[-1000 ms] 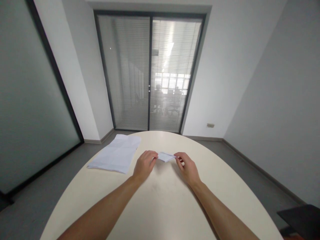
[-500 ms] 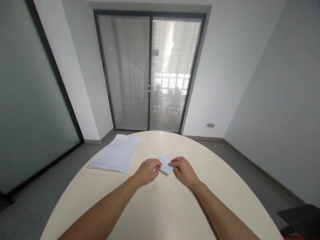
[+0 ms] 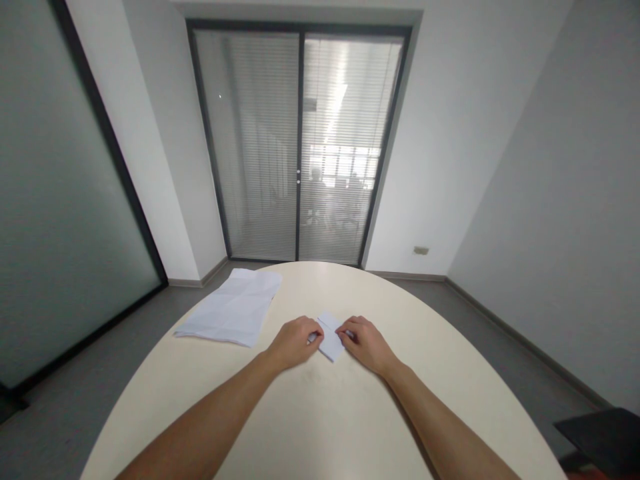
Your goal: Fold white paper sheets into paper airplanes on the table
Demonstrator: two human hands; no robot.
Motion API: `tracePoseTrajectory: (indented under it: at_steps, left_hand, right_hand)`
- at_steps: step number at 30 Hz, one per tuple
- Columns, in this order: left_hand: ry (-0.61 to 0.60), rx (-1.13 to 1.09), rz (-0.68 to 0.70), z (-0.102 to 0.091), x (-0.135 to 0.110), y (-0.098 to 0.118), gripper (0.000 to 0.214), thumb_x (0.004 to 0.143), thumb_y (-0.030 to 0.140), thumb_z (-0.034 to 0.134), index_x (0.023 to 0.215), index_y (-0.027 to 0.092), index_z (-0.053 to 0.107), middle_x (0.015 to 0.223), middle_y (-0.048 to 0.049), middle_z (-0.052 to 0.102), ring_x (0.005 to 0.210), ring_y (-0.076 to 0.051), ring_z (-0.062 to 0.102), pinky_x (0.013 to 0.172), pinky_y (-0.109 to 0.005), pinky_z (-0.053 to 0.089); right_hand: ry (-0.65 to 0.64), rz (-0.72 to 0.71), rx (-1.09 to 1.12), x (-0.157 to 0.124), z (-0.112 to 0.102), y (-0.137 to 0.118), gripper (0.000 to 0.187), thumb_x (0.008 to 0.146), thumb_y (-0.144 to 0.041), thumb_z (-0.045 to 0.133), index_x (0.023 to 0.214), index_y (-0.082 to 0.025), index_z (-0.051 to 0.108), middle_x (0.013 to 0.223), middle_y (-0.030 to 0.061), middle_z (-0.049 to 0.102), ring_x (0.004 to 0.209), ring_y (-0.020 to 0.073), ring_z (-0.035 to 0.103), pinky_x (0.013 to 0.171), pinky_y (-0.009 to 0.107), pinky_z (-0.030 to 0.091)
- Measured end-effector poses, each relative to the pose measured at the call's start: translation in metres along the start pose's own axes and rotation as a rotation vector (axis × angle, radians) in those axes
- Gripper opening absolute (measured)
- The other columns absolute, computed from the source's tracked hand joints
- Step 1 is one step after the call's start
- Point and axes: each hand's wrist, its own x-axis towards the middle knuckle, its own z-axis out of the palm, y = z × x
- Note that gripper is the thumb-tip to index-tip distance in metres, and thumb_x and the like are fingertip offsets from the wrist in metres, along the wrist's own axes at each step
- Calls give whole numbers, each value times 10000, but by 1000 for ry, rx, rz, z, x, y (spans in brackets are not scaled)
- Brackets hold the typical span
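A small folded piece of white paper (image 3: 331,341) lies on the round cream table (image 3: 310,427), between my two hands. My left hand (image 3: 296,341) pinches its left edge, thumb and forefinger closed together. At the opposite edge my right hand (image 3: 365,340) has its thumb and fingertips closed on the paper's right corner. Fold lines cross the paper's upper part. My fingers cover both its side corners.
Larger white sheets of paper (image 3: 235,307) lie at the table's far left. Beyond the table stands a glass door with blinds (image 3: 300,147). A dark chair (image 3: 600,433) shows at the lower right.
The folded paper's near corner now reaches a little closer to me. My right fingers have drawn from a flatter hold into a pinch; my left hand has barely moved.
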Motion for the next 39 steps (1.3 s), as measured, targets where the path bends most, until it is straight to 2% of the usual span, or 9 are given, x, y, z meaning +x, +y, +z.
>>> tracePoseTrajectory:
  at_steps: [3,7,12,16,20,26,34,39]
  left_hand:
    - [0,13,35,1,-1,-2,108,855,208,628,942,238,684,998,-28,709,987,-212,611,892,-326,483]
    - [50,18,18,3,-1,-5,310,815,222,680,1122,220,634,1191,-64,672,1125,-247,570,997,-386,463]
    - [60,57,-69,6,-2,-9,523,812,289,683,1305,198,535,1265,-116,635,1163,-292,562,1011,-441,463]
    - [35,71,-110,7,-1,-9,642,826,320,662,1404,166,429,1324,-149,594,1193,-308,551,1031,-462,444]
    - [38,66,-111,7,-1,-8,679,813,300,667,1423,188,388,1348,-127,577,1198,-286,552,1044,-441,434]
    - [49,76,-99,5,-1,-5,719,793,277,674,1436,203,360,1266,-111,613,1142,-272,581,992,-423,456]
    - [48,100,-78,8,0,-8,703,790,277,677,1420,174,384,1240,-115,620,1114,-273,591,978,-426,463]
    - [49,111,-39,4,0,-4,558,798,258,667,1319,194,479,1222,-90,629,1094,-263,588,960,-410,460]
  right_hand:
    - [27,18,-32,-1,2,2,223,890,-231,563,1030,-216,737,1005,66,708,974,224,608,909,349,465]
    - [54,76,-98,-2,3,5,317,865,-283,604,1147,-177,699,1133,109,685,1084,262,582,987,389,447]
    - [54,102,-98,-2,4,7,302,859,-315,605,1110,-179,703,1180,114,674,1121,275,568,1012,401,432]
    - [54,89,-59,-1,3,6,239,849,-285,595,1051,-191,682,1060,83,693,1033,256,585,942,373,448]
    - [53,128,-19,-1,3,4,220,836,-277,605,1029,-186,655,987,76,680,972,250,582,864,352,454]
    - [49,147,19,-2,5,6,227,844,-276,609,1052,-188,635,910,58,648,906,236,570,815,346,451]
    - [50,87,52,-2,7,11,211,852,-239,604,1059,-201,628,996,64,653,958,235,576,859,361,450]
    - [70,44,48,-3,8,12,223,858,-235,599,1075,-196,627,1050,83,655,985,248,585,871,378,464]
